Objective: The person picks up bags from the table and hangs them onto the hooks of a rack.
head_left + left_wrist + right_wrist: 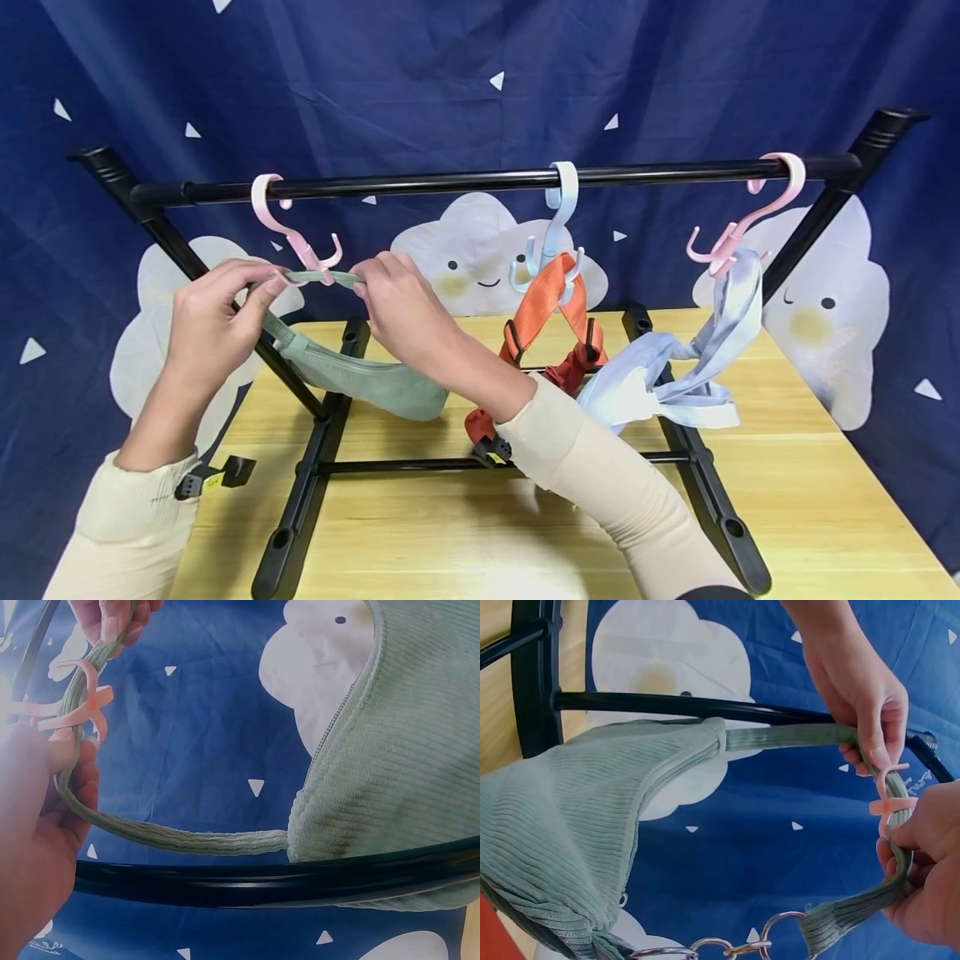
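A green corduroy bag (pixel 367 383) with a zip hangs below both hands, its strap (pixel 180 840) running up to the left pink hook (pixel 306 250). My left hand (pixel 217 312) pinches the strap on the left side of the hook. On the other side my right hand (pixel 408 312) grips the same strap. Between the hands the strap lies across the hook's prongs, as the left wrist view shows. Metal chain rings (pixel 765 941) join the strap's end to the bag in the right wrist view.
A black rack bar (pixel 450 182) carries the hooks. From a blue hook (pixel 555 225) hangs an orange strap (pixel 547 304) with a red bag, partly behind my right arm. A pale blue bag (pixel 660 375) hangs from the right pink hook (pixel 738 225). The rack stands on a wooden table (pixel 420 525).
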The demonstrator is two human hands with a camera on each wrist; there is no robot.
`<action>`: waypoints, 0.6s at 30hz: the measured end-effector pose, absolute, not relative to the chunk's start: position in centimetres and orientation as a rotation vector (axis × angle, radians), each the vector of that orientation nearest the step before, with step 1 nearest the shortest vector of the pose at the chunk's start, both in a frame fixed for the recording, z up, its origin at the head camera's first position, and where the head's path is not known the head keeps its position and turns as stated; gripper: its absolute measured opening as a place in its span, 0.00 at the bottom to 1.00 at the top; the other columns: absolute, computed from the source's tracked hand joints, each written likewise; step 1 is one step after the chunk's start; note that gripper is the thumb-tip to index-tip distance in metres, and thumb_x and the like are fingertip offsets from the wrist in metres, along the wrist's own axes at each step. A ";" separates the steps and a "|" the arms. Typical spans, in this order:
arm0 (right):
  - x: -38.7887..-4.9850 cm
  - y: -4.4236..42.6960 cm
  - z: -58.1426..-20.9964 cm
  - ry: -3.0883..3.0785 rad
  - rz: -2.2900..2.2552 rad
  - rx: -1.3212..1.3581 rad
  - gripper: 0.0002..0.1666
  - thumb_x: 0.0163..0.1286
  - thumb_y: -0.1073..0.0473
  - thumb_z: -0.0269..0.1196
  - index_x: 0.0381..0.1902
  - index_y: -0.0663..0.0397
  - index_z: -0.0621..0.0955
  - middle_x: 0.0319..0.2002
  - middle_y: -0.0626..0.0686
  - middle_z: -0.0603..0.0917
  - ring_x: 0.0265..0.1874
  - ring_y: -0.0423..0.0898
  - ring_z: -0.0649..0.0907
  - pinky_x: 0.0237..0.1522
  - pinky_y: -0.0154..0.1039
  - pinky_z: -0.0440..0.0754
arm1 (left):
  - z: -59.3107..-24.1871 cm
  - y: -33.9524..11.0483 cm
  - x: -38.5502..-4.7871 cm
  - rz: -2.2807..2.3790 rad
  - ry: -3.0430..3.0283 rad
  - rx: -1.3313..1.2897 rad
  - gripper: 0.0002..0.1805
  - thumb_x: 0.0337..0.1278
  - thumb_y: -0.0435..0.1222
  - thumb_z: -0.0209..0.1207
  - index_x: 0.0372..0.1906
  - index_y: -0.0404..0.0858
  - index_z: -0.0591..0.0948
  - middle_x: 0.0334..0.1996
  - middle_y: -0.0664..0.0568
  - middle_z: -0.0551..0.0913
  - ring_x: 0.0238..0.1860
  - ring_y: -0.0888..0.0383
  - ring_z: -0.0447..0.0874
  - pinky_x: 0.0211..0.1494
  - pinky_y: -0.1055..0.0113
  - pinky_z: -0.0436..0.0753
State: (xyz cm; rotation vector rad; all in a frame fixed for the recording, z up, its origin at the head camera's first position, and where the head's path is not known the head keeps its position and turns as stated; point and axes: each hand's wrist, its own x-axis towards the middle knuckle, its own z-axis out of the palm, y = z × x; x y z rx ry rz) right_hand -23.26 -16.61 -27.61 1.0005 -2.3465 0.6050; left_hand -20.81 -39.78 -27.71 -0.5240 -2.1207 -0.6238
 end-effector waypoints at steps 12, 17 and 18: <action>-23.0 -16.5 -28.1 -2.309 0.547 1.041 0.14 0.80 0.63 0.57 0.55 0.64 0.83 0.45 0.55 0.87 0.49 0.49 0.84 0.59 0.39 0.79 | -28.7 -39.6 -20.6 -0.695 -2.088 -0.492 0.09 0.58 0.21 0.67 0.43 0.27 0.88 0.38 0.34 0.90 0.43 0.90 0.71 0.36 0.87 0.64; -22.8 -16.3 -28.0 -2.314 0.513 1.040 0.14 0.80 0.62 0.56 0.55 0.63 0.83 0.46 0.55 0.87 0.49 0.49 0.85 0.59 0.39 0.80 | -29.1 -39.6 -20.5 -0.724 -2.072 -0.489 0.08 0.59 0.21 0.66 0.43 0.27 0.89 0.38 0.34 0.89 0.43 0.89 0.73 0.39 0.86 0.66; -22.8 -16.3 -28.0 -2.314 0.513 1.038 0.14 0.80 0.62 0.56 0.55 0.63 0.83 0.46 0.55 0.87 0.49 0.49 0.85 0.59 0.38 0.80 | -29.1 -39.6 -20.5 -0.730 -2.068 -0.490 0.08 0.59 0.21 0.66 0.43 0.27 0.89 0.38 0.34 0.89 0.44 0.89 0.73 0.39 0.86 0.66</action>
